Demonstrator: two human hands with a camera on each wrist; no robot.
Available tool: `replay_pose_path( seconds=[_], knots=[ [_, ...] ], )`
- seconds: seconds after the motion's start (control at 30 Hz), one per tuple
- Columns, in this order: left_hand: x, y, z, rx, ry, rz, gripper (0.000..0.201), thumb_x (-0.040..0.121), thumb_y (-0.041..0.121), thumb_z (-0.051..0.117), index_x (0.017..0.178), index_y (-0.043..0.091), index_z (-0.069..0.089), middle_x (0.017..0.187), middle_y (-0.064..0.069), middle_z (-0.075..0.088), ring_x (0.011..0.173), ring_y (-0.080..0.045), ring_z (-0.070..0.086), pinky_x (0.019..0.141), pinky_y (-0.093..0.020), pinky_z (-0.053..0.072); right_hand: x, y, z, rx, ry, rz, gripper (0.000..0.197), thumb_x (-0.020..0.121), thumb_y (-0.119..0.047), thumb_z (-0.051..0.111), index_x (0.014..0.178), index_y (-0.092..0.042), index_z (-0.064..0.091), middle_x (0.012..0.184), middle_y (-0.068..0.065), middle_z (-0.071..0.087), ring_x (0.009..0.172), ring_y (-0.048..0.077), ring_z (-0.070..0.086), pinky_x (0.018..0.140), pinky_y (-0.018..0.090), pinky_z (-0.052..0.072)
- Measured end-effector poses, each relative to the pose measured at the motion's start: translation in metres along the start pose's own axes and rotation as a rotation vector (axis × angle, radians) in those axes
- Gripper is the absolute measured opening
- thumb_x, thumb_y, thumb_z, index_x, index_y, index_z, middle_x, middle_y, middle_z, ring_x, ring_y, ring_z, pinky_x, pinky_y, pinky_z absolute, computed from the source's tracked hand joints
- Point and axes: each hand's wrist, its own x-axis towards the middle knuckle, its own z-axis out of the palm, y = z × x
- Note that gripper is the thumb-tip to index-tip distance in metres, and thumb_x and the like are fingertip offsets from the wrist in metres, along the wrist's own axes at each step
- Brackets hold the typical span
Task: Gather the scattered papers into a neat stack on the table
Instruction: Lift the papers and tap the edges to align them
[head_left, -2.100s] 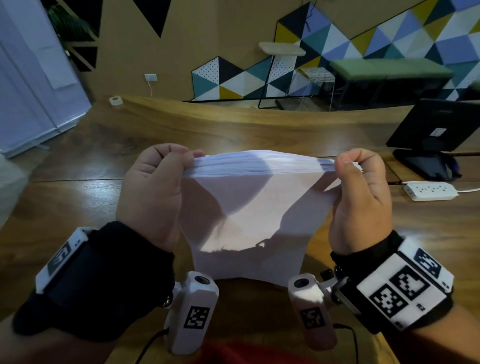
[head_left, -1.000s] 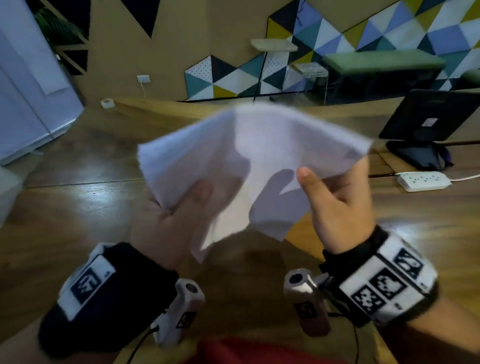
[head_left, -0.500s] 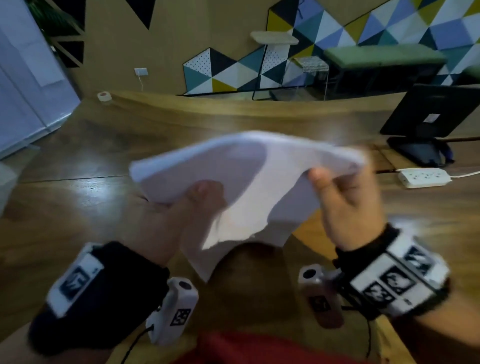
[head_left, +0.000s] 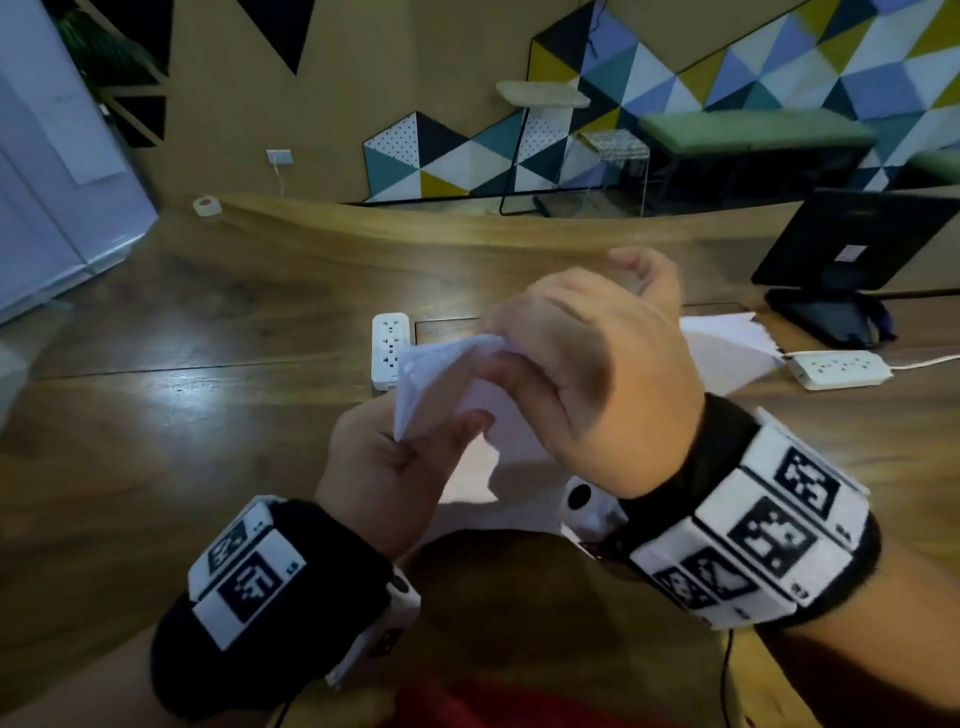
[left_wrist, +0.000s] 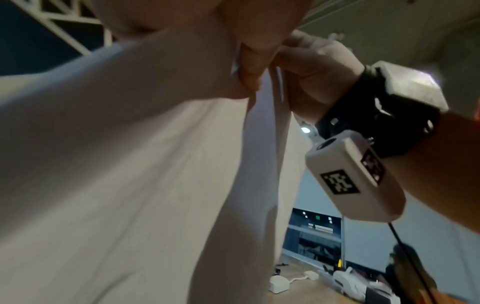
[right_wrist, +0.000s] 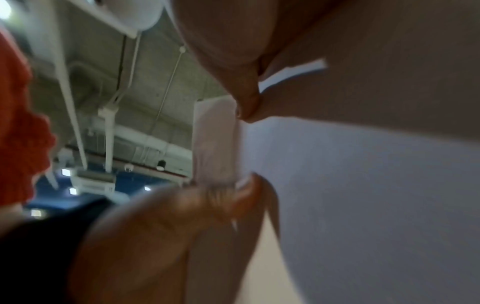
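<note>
Spreading across the whole head view, the wooden worktop (head_left: 171, 415) carries everything else. Above its near part, the stack of papers (head_left: 441, 374) is held in the air between both hands, clear of the worktop, its sheets bent and one corner fanned out toward the far side. Beyond the papers and off to their right, a black monitor (head_left: 852, 244) stands on its base at the worktop's far edge. The right hand (head_left: 587, 374) curls over the top of the papers, fingers wrapped around their upper edge, with 1 finger lifted free behind. The left hand (head_left: 384, 462) pinches the papers' lower left edge between thumb and fingers. 2 white power strips lie on the worktop: 1 (head_left: 836, 369) to the right of the papers, the other (head_left: 387, 348) just behind them.
</note>
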Motion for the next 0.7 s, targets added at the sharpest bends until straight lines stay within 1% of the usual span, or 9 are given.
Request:
replay_pose_path(
  seconds=[0.07, 0.13, 0.2, 0.33, 0.43, 0.5, 0.57, 0.63, 0.7],
  knots=[
    [0.000, -0.012, -0.008, 0.069, -0.032, 0.012, 0.036, 0.074, 0.014, 0.074, 0.047, 0.028, 0.055, 0.042, 0.023, 0.056, 0.043, 0.004, 0.050, 0.042, -0.006, 0.033, 0.003, 0.002, -0.005, 0.079, -0.018, 0.063, 0.014, 0.083, -0.030, 0.057, 0.084, -0.021, 0.067, 0.076, -0.006, 0.068, 0.078, 0.020, 0.064, 0.089, 0.049, 0.032],
    [0.002, -0.026, -0.025, 0.248, -0.137, -0.005, 0.033, 0.073, 0.042, 0.069, 0.045, 0.031, 0.055, 0.045, 0.033, 0.054, 0.049, 0.007, 0.052, 0.047, -0.011, 0.036, 0.002, 0.014, -0.017, 0.223, 0.041, 0.183, 0.013, 0.084, -0.028, 0.057, 0.080, -0.019, 0.065, 0.068, 0.000, 0.064, 0.066, 0.019, 0.059, 0.075, 0.042, 0.046],
    [0.003, -0.040, -0.047, 0.474, -0.224, -0.169, 0.027, 0.066, 0.067, 0.060, 0.046, 0.048, 0.057, 0.045, 0.044, 0.049, 0.054, 0.008, 0.055, 0.048, -0.015, 0.037, -0.005, 0.032, -0.033, 0.432, 0.161, 0.330, 0.007, 0.083, -0.024, 0.058, 0.078, -0.029, 0.060, 0.066, -0.007, 0.064, 0.061, 0.010, 0.057, 0.060, 0.030, 0.048],
    [0.009, -0.067, -0.092, 0.309, -0.089, -0.339, 0.035, 0.076, 0.010, 0.070, 0.049, 0.030, 0.063, 0.038, 0.023, 0.058, 0.047, 0.003, 0.057, 0.049, -0.003, 0.041, -0.030, 0.071, -0.046, 0.681, 0.369, 0.592, 0.015, 0.087, -0.011, 0.056, 0.080, -0.024, 0.057, 0.063, -0.016, 0.065, 0.063, 0.000, 0.056, 0.062, 0.017, 0.046],
    [0.017, -0.078, -0.113, -0.231, 0.026, -0.401, 0.008, 0.060, 0.025, 0.080, 0.061, 0.027, 0.073, 0.080, 0.019, 0.075, 0.069, 0.003, 0.064, 0.075, -0.012, 0.052, -0.051, 0.091, -0.033, 0.799, 0.394, 0.806, 0.011, 0.086, -0.025, 0.060, 0.075, -0.026, 0.057, 0.067, -0.015, 0.067, 0.073, 0.005, 0.061, 0.075, 0.027, 0.052],
    [0.023, -0.074, -0.110, -0.549, -0.094, -0.427, 0.055, 0.030, 0.039, 0.089, 0.082, 0.030, 0.073, 0.107, 0.010, 0.073, 0.080, -0.003, 0.068, 0.074, -0.019, 0.055, -0.058, 0.095, -0.021, 0.859, 0.346, 0.856, 0.023, 0.065, -0.052, 0.069, 0.073, -0.032, 0.063, 0.076, -0.011, 0.070, 0.086, 0.017, 0.062, 0.087, 0.040, 0.051],
    [0.030, -0.061, -0.098, -0.598, -0.123, -0.370, 0.087, 0.013, 0.039, 0.088, 0.097, 0.026, 0.069, 0.095, 0.007, 0.075, 0.082, -0.006, 0.070, 0.073, -0.022, 0.056, -0.060, 0.098, -0.010, 0.912, 0.341, 0.874, 0.035, 0.051, -0.061, 0.072, 0.073, -0.034, 0.065, 0.078, -0.011, 0.072, 0.086, 0.016, 0.064, 0.086, 0.038, 0.052],
    [0.036, -0.052, -0.088, -0.492, -0.112, -0.321, 0.061, 0.047, 0.035, 0.086, 0.103, 0.024, 0.067, 0.082, 0.009, 0.076, 0.079, -0.006, 0.070, 0.070, -0.024, 0.058, -0.061, 0.100, -0.003, 0.939, 0.350, 0.883, 0.040, 0.045, -0.064, 0.073, 0.072, -0.034, 0.066, 0.076, -0.013, 0.072, 0.082, 0.010, 0.066, 0.083, 0.033, 0.053],
    [0.036, -0.053, -0.086, -0.258, 0.021, -0.279, 0.010, 0.076, 0.029, 0.069, 0.084, 0.034, 0.072, 0.073, 0.016, 0.074, 0.072, -0.008, 0.069, 0.065, -0.024, 0.056, -0.061, 0.101, 0.001, 0.913, 0.389, 0.889, 0.042, 0.043, -0.067, 0.072, 0.069, -0.036, 0.065, 0.073, -0.013, 0.071, 0.085, 0.014, 0.064, 0.088, 0.040, 0.052]
  ],
)
